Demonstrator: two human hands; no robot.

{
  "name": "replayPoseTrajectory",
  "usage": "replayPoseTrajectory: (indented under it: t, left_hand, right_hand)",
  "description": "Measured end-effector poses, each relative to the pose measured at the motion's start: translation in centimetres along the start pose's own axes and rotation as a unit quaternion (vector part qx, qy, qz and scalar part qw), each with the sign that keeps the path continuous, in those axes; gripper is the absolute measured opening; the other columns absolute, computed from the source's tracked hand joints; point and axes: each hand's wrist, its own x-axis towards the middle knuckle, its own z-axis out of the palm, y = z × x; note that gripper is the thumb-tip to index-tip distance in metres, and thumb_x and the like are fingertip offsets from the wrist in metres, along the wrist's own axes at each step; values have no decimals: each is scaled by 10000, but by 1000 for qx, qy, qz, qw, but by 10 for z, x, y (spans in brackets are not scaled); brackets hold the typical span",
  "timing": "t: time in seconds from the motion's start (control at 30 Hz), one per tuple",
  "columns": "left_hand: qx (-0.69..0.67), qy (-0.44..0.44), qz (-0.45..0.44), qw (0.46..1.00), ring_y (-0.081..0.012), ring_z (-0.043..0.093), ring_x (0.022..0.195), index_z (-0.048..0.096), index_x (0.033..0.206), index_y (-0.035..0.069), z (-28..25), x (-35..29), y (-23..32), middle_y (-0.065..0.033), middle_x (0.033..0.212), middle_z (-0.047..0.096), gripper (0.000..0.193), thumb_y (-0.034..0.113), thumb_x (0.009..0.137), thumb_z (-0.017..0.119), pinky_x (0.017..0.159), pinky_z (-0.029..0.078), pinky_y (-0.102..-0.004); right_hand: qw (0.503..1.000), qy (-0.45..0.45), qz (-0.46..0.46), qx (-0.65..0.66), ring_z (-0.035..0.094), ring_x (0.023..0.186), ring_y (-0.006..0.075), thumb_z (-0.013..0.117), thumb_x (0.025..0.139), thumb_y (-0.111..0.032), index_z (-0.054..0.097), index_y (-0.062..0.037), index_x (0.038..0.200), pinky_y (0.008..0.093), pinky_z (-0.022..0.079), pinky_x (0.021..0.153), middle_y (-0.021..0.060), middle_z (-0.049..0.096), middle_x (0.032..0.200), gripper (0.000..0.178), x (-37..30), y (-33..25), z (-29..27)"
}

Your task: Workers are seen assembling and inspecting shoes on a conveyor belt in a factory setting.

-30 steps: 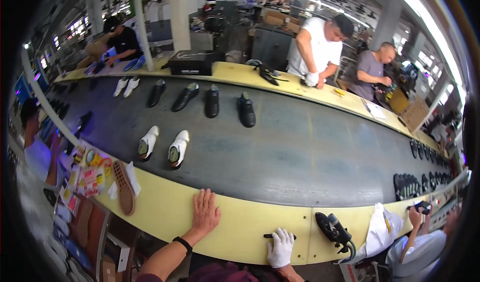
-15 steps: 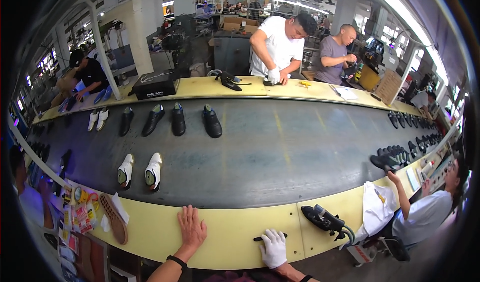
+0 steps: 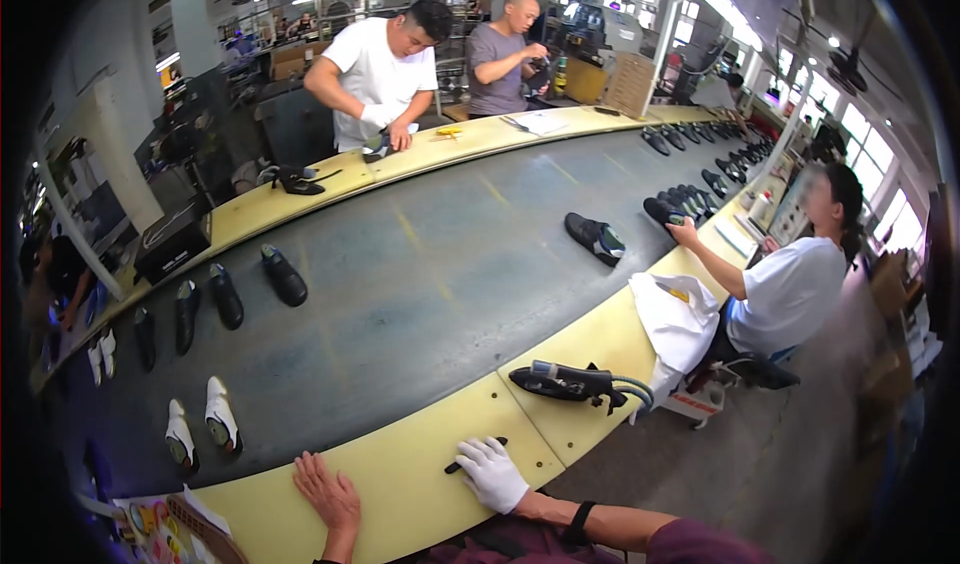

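Observation:
My left hand (image 3: 330, 497), bare, lies flat on the pale yellow ledge (image 3: 400, 499) with its fingers stretched out and nothing in it. To its right, my right hand (image 3: 493, 474) wears a white glove. Its fingers are closed over a thin black stick-like tool (image 3: 457, 466), whose two ends stick out at either side of the hand; its exact kind I cannot make out. Further right on the same ledge rests a black handheld device (image 3: 563, 383) with grey-blue hoses.
Beyond the ledge runs a dark conveyor belt (image 3: 400, 314) carrying white shoes (image 3: 221, 416), black shoes (image 3: 284, 276) and a black shoe (image 3: 597, 238) at the right. A white cloth (image 3: 668, 324) hangs over the ledge beside a seated person (image 3: 800, 284). Two people work across the belt.
My view has turned to the right. A black shoe now lies on the belt left of the seated person. Both my hands keep their places on the ledge.

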Motion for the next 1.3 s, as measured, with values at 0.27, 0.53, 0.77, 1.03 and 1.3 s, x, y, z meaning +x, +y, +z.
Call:
replayPoseTrajectory:
  t: [0.27, 0.53, 0.77, 1.03, 1.3]
  left_hand:
    - [17, 13, 30, 999, -456, 237, 1616, 380, 1575, -69, 8, 1, -6, -267, 1690, 345, 684, 218, 980, 559, 1310, 164, -637]
    - [-13, 46, 55, 997, -475, 321, 1573, 355, 1638, -40, -17, 1, 15, -289, 1680, 384, 694, 317, 1075, 549, 1274, 235, -616]
    - [15, 68, 76, 995, -460, 342, 1564, 355, 1637, -31, -11, 3, 11, -273, 1682, 383, 691, 339, 1081, 534, 1260, 268, -614]
    - [23, 60, 68, 996, -454, 341, 1566, 358, 1634, -36, -11, 0, 7, -272, 1684, 381, 686, 346, 1087, 521, 1262, 267, -612]
    - [14, 53, 72, 996, -457, 319, 1578, 353, 1629, -45, -11, 2, 6, -268, 1701, 357, 687, 355, 1093, 507, 1270, 253, -616]
  right_hand:
    - [1000, 17, 15, 8, 545, 1402, 339, 744, 917, -185, 641, -72, 1298, 550, 392, 1209, 138, 611, 1441, 410, -4, 4, 3]
    - [1000, 17, 14, 5, 528, 1430, 344, 758, 907, -177, 641, -55, 1321, 539, 391, 1220, 146, 600, 1482, 447, -10, 8, 15]
    - [1000, 15, 13, 1, 527, 1430, 340, 723, 904, -153, 650, -50, 1301, 531, 384, 1229, 145, 595, 1478, 417, -8, 9, 14]
    - [1000, 5, 8, 8, 505, 1445, 355, 694, 926, -157, 647, -23, 1294, 530, 362, 1244, 166, 583, 1487, 395, -8, 5, 12]
    - [1000, 0, 17, 3, 496, 1460, 323, 709, 925, -161, 636, -52, 1313, 522, 364, 1242, 141, 574, 1494, 409, -8, 5, 12]
